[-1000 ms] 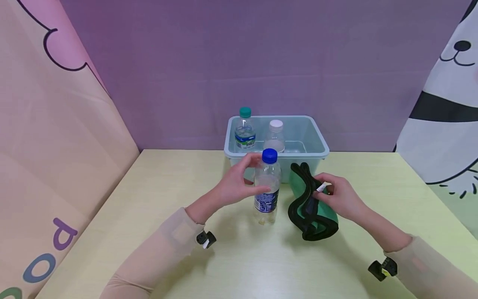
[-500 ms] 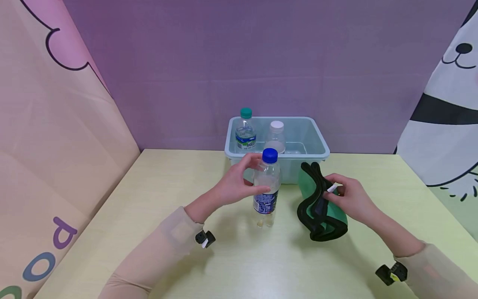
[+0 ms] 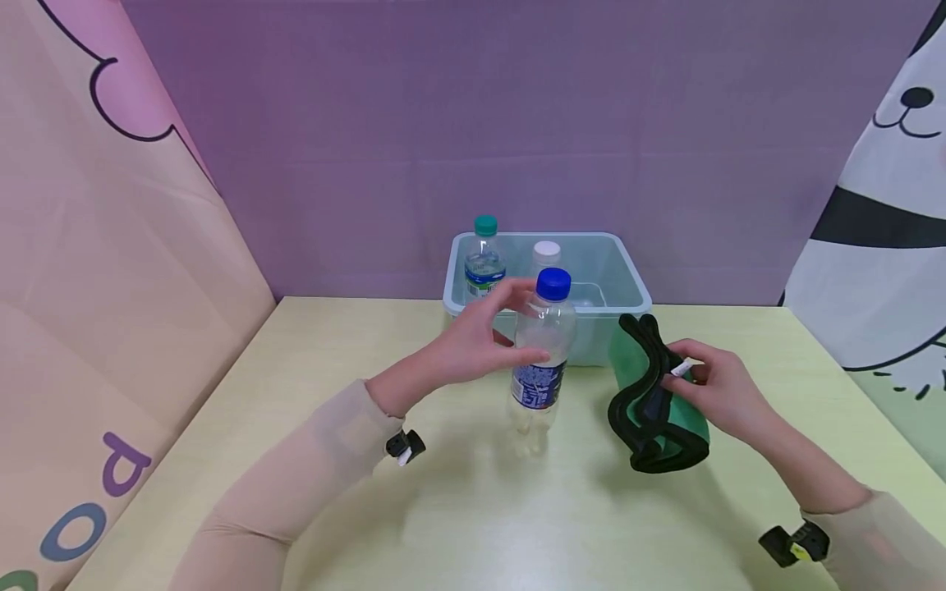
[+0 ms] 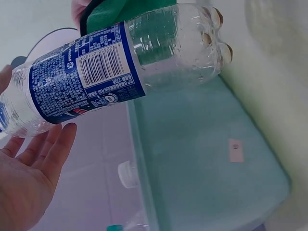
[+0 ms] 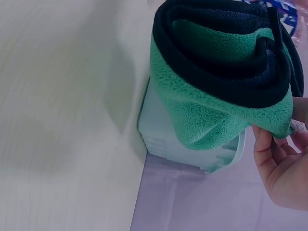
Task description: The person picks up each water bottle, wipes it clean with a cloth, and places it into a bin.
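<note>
My left hand (image 3: 480, 341) holds a clear plastic bottle (image 3: 538, 386) with a blue cap and blue label, thumb and fingers round its upper part. The bottle is slightly tilted in front of the tub, its base seemingly raised off the table. In the left wrist view, the bottle's barcode (image 4: 102, 65) faces the camera. On the right, a folded green towel (image 5: 202, 110) with black edging hangs from my right hand (image 3: 720, 390), pinched between thumb and fingers near its white tag (image 3: 681, 368). Parts of the right fingers are hidden behind the towel in the right wrist view.
A light blue plastic tub (image 3: 617, 263) stands at the back of the table (image 3: 355, 336), against a purple backdrop (image 3: 369, 164). Inside it are a green-capped bottle (image 3: 484, 263) and a white-capped bottle (image 3: 547, 251), partly hidden by the held bottle.
My right hand has shifted right with the towel, widening the gap to the bottle. My left hand has raised the bottle and moved it slightly right.
</note>
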`<state>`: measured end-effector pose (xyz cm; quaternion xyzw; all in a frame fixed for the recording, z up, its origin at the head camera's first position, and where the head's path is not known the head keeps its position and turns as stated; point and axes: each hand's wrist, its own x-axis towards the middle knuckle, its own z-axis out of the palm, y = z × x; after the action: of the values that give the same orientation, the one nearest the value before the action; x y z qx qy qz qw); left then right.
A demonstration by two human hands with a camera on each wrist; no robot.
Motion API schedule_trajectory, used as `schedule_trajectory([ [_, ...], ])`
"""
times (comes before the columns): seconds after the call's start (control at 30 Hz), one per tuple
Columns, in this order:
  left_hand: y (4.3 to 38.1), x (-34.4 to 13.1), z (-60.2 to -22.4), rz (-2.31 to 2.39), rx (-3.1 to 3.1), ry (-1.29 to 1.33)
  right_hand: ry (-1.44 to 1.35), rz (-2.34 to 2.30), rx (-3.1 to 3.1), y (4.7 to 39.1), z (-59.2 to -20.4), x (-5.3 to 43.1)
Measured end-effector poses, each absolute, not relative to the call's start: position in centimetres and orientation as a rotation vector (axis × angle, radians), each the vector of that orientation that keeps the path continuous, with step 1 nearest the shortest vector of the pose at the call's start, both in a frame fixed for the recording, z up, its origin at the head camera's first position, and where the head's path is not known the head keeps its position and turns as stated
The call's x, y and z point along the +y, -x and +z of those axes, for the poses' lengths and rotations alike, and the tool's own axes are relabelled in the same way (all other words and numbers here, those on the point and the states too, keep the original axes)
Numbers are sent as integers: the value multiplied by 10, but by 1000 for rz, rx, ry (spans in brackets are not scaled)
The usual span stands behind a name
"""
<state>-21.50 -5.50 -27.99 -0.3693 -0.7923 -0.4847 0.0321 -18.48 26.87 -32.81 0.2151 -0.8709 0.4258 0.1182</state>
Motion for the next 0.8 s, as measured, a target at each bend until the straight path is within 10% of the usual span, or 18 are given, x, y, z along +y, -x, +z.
schedule_trajectory([
  [0.8, 250, -1, -206, -1455, -2299, 1187, -512, 1162, -2535, 176, -328, 305],
])
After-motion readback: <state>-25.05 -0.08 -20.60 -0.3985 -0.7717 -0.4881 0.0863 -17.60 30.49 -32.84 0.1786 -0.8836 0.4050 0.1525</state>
